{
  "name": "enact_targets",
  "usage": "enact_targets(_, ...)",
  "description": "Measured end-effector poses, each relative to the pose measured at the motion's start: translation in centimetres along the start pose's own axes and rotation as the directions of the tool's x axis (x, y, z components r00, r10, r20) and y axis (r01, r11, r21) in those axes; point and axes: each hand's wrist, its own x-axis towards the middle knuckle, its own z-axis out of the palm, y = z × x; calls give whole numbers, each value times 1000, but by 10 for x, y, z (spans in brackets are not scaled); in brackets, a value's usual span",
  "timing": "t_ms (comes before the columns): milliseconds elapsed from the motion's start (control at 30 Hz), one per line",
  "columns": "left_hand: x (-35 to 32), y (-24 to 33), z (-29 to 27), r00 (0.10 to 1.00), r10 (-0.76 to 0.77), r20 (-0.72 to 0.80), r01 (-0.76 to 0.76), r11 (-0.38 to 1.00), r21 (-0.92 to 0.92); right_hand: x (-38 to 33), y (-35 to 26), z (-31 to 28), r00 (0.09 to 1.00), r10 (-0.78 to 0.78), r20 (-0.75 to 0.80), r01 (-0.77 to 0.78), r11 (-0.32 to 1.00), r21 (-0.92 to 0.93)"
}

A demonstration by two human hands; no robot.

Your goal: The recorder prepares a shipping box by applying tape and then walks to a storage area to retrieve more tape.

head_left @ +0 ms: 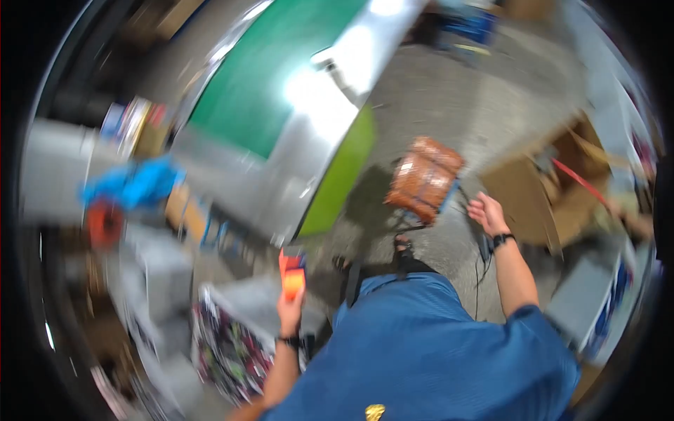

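Note:
My left hand is closed around the lower end of a small orange-red box with a dark patch, held up in front of me on the left. Motion blur hides its finer details. On the other side, my right hand hangs in the air with loosely bent fingers and nothing visible in it. Closest to that hand is a stool with a shiny brown padded seat, standing on the floor just beyond my feet. The hand does not touch it.
A metal-edged table with a green top stands ahead left. To the right lies an open cardboard box with a red strip. A bin of dark packets is at the lower left, near grey boxes and a blue plastic bag.

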Motion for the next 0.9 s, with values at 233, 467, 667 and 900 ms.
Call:
enact_targets(233, -10, 89, -18, 990, 139, -11, -138, 963, -232, -53, 20, 180, 879, 108, 465, 169, 841, -515)
enact_targets(467, -12, 84, -99, 939, 343, 6, -321, 884, -341, -166, 40, 372, 514, 201, 834, 464, 752, -468)
enact_targets(667, 16, 72, -192, 815, 372, 445, -108, 851, -514, -286, 90, 510, 78, 202, 976, 669, 715, -202)
enact_targets(900, 23, 38, -292, 752, 467, 465, -1, 706, -708, -360, 146, 608, -111, 625, 773, 599, 663, -450)
